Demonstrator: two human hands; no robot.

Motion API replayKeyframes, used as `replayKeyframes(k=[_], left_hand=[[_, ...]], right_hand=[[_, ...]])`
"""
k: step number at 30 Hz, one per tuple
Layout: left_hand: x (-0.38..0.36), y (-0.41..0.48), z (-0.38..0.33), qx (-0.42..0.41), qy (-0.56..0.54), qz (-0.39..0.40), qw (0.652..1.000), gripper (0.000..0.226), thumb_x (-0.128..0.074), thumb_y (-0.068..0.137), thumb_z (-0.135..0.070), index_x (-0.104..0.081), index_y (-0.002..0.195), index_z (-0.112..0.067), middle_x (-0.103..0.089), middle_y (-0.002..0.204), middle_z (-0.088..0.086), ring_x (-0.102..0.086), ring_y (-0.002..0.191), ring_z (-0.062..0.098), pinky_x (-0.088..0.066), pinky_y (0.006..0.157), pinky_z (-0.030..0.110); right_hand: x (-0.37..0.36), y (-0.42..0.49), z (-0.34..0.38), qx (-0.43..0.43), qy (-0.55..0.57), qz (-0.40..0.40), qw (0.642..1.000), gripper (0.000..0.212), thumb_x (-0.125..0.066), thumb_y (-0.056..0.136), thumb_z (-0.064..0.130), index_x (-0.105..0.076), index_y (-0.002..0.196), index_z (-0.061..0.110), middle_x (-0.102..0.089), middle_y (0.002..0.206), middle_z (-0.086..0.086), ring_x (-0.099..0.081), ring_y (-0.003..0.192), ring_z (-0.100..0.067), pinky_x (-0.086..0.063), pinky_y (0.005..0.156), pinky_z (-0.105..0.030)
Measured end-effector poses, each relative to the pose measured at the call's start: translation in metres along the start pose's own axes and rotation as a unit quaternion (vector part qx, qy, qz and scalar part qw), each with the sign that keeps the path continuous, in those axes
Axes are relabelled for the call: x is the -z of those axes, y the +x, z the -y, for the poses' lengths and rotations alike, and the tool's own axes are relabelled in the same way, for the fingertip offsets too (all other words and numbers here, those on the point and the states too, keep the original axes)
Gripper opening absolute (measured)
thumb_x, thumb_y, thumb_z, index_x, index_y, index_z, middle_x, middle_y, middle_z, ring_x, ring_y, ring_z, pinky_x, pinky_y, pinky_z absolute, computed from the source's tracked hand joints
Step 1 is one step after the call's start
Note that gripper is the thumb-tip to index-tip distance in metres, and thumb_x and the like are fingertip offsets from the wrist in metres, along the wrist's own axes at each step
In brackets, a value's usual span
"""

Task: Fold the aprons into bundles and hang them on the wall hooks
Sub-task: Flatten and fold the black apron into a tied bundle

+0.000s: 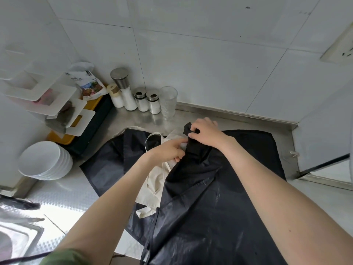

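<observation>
A black apron [210,197] lies bunched across the steel counter [133,119] and hangs over its front edge. My right hand [206,133] grips the gathered top end of this apron and lifts it a little. A second black apron [107,159] is spread flat to the left. Between them lies a cream cloth [152,186] with cream straps. My left hand [168,150] pinches the cream cloth right beside the black bunch. No wall hooks are in view.
At the back of the counter stand several salt and spice jars [131,98] and a clear glass [168,102]. A stack of white bowls [45,161] sits at the left, below a white wall rack [47,98]. A wall socket [340,50] is upper right.
</observation>
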State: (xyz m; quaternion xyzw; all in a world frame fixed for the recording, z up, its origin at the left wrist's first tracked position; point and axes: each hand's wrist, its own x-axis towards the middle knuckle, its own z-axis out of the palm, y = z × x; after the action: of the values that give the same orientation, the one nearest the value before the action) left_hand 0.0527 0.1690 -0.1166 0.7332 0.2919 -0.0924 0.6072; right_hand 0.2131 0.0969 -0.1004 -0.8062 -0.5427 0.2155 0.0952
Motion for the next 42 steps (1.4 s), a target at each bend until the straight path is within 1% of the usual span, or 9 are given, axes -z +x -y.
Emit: replayKeyframes(k=[4, 10, 17, 20, 25, 32, 37, 39, 42], left_hand=[[-0.005, 0.001, -0.006, 0.011, 0.013, -0.044, 0.999, 0.016, -0.059, 0.095, -0.031, -0.062, 0.105, -0.018, -0.063, 0.099, -0.006, -0.057, 0.09, 0.007, -0.042, 0.078, 0.018], [0.001, 0.01, 0.007, 0.055, 0.09, -0.077, 0.991, 0.021, -0.053, 0.098, -0.022, -0.057, 0.087, -0.005, -0.055, 0.081, 0.004, -0.053, 0.077, 0.019, -0.042, 0.071, 0.027], [0.006, -0.001, -0.01, 0.077, -0.113, -0.014, 0.991, 0.022, -0.059, 0.095, -0.031, -0.061, 0.114, -0.019, -0.07, 0.107, 0.0, -0.068, 0.095, 0.016, -0.053, 0.073, 0.024], [0.004, 0.007, -0.015, 0.035, -0.232, -0.049, 0.971, 0.034, -0.062, 0.092, -0.036, -0.061, 0.119, -0.016, -0.069, 0.116, 0.001, -0.063, 0.111, 0.019, -0.051, 0.09, 0.029], [0.01, 0.013, -0.043, 0.027, -0.246, -0.002, 0.969, 0.048, -0.054, 0.088, -0.056, -0.06, 0.12, -0.021, -0.069, 0.119, -0.002, -0.064, 0.111, 0.014, -0.048, 0.098, 0.033], [0.026, 0.014, -0.074, -0.081, -0.206, 0.02, 0.975, 0.042, -0.053, 0.093, -0.044, -0.061, 0.121, -0.013, -0.067, 0.117, 0.0, -0.062, 0.109, 0.019, -0.044, 0.098, 0.034], [0.033, 0.03, -0.087, -0.1, -0.129, -0.164, 0.973, 0.02, -0.046, 0.101, -0.023, -0.057, 0.087, -0.014, -0.058, 0.079, 0.0, -0.056, 0.076, 0.016, -0.048, 0.071, 0.029], [0.037, 0.038, -0.081, -0.048, -0.054, -0.273, 0.959, 0.017, -0.042, 0.101, -0.024, -0.054, 0.094, -0.014, -0.054, 0.08, 0.0, -0.053, 0.082, 0.02, -0.049, 0.078, 0.037], [0.033, 0.034, -0.059, 0.052, -0.001, -0.308, 0.95, 0.022, -0.044, 0.1, -0.027, -0.042, 0.116, -0.014, -0.053, 0.101, 0.002, -0.053, 0.098, 0.024, -0.045, 0.083, 0.034]], right_hand=[[0.012, -0.014, 0.005, 0.002, 0.176, -0.035, 0.984, 0.025, -0.053, 0.093, 0.027, -0.053, 0.076, 0.009, -0.054, 0.081, 0.0, -0.049, 0.078, -0.015, -0.035, 0.073, -0.033], [0.04, -0.017, -0.004, -0.072, 0.387, -0.24, 0.888, 0.023, -0.055, 0.092, 0.019, -0.046, 0.072, 0.015, -0.046, 0.069, 0.004, -0.042, 0.064, -0.007, -0.033, 0.063, -0.024], [0.04, -0.021, -0.018, -0.083, 0.48, -0.088, 0.869, 0.013, -0.056, 0.095, 0.018, -0.069, 0.097, 0.015, -0.071, 0.097, -0.004, -0.066, 0.088, -0.018, -0.051, 0.085, -0.033], [0.046, -0.023, -0.018, -0.088, 0.525, -0.042, 0.846, 0.017, -0.055, 0.095, 0.014, -0.071, 0.099, 0.012, -0.073, 0.097, -0.007, -0.069, 0.089, -0.022, -0.052, 0.089, -0.037], [0.065, -0.024, -0.015, -0.058, 0.52, 0.011, 0.852, 0.021, -0.061, 0.093, 0.02, -0.07, 0.109, 0.01, -0.072, 0.105, -0.01, -0.069, 0.094, -0.023, -0.053, 0.091, -0.037], [0.087, -0.021, -0.008, -0.011, 0.463, -0.012, 0.886, 0.023, -0.061, 0.092, 0.033, -0.07, 0.107, 0.018, -0.058, 0.125, 0.009, -0.057, 0.115, -0.013, -0.041, 0.107, -0.037], [0.086, -0.013, -0.008, -0.025, 0.281, -0.126, 0.951, 0.013, -0.057, 0.094, 0.029, -0.065, 0.104, 0.027, -0.054, 0.126, 0.008, -0.048, 0.12, -0.012, -0.033, 0.11, -0.04], [0.079, -0.011, -0.011, -0.046, 0.188, -0.187, 0.963, 0.022, -0.056, 0.093, 0.025, -0.058, 0.115, 0.027, -0.051, 0.127, 0.004, -0.046, 0.122, -0.016, -0.034, 0.108, -0.043], [0.048, -0.025, -0.017, -0.096, 0.179, -0.16, 0.966, 0.043, -0.06, 0.09, 0.022, -0.045, 0.129, 0.016, -0.047, 0.126, -0.003, -0.045, 0.119, -0.021, -0.04, 0.103, -0.041]])
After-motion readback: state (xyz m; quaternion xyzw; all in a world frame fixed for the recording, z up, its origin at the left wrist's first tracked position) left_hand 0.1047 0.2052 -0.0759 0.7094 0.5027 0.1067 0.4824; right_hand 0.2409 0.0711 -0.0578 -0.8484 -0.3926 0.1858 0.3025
